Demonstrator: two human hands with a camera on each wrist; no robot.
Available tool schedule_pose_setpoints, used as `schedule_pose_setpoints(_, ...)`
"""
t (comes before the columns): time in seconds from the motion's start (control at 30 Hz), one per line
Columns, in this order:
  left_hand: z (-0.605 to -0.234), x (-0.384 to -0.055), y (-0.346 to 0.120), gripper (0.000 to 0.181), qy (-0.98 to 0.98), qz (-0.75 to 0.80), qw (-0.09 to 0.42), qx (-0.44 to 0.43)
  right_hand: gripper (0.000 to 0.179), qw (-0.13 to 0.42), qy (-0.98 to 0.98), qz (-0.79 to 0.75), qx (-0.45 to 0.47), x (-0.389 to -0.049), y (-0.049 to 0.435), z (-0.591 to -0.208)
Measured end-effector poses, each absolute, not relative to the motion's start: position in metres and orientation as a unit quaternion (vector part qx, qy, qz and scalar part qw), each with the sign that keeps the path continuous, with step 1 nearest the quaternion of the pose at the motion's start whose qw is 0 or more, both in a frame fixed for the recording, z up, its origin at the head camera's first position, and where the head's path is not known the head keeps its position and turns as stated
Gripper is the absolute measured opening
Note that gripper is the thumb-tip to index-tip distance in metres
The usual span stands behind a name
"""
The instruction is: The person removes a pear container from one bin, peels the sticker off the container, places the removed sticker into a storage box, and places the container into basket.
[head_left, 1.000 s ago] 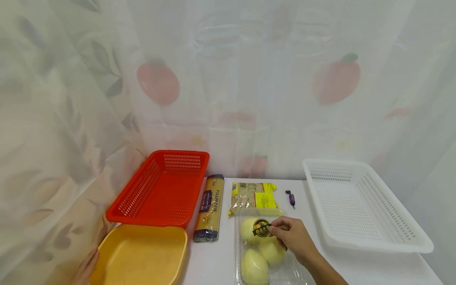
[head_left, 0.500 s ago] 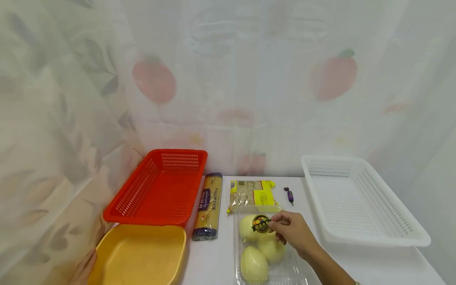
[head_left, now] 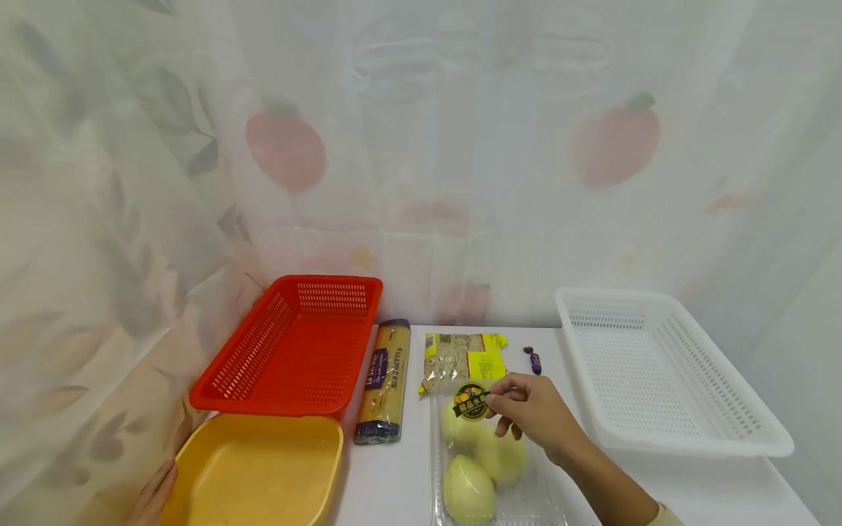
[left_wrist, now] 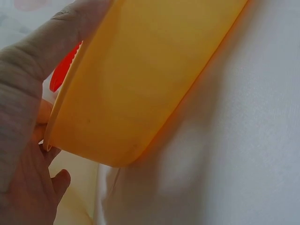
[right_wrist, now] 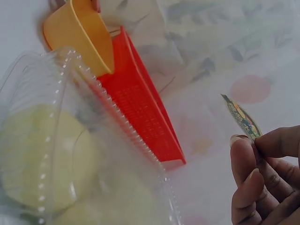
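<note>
Head view: right fingers (head_left: 509,382) pinch the round label (head_left: 471,402) by its edge, the fruit box (head_left: 536,500) beneath them, and light, even pressure should avoid creasing it, while left fingers (head_left: 156,488) grip the yellow basin (head_left: 253,464) by its rim.

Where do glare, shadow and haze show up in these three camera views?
Head view: bright glare spots on the clear plastic packet with yellow panels; left wrist view: dim, with a soft-edged shadow on the white surface beside the yellow plastic basin; right wrist view: bright specks along the clear, ridged plastic box, with round, pale-yellow fruit looking hazy through it.
</note>
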State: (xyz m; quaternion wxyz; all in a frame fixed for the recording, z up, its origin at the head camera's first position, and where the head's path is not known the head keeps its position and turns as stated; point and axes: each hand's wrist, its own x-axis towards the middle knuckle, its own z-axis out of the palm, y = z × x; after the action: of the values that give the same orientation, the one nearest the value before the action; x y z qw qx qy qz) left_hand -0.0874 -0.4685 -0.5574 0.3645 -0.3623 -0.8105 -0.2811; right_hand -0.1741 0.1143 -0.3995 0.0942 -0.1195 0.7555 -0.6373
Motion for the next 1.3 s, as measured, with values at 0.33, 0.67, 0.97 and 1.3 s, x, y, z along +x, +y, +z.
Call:
schedule_pose_setpoints(0.33, -0.558, -0.090, -0.468, 0.068, -0.805, -0.275, 0.373, -0.371, 0.017, 0.114, 0.749, -0.638, -0.138, -0.168, 0.094, -0.380)
schedule_pose_setpoints(0.67, -0.564, -0.088, -0.465, 0.062, -0.805, -0.297, 0.369, -0.358, 0.015, 0.135, 0.729, -0.653, -0.152, -0.170, 0.061, -0.371)
schedule_pose_setpoints(0.97, -0.568, -0.090, -0.472, 0.055, -0.790, -0.298, 0.386, -0.372, 0.013, 0.155, 0.715, -0.665, -0.154, -0.170, 0.021, -0.364)
schedule_pose_setpoints(1.3, -0.566, -0.086, -0.474, 0.053, -0.797, -0.294, 0.378, -0.368, 0.004, 0.174, 0.716, -0.658, -0.158, -0.170, -0.026, -0.372)
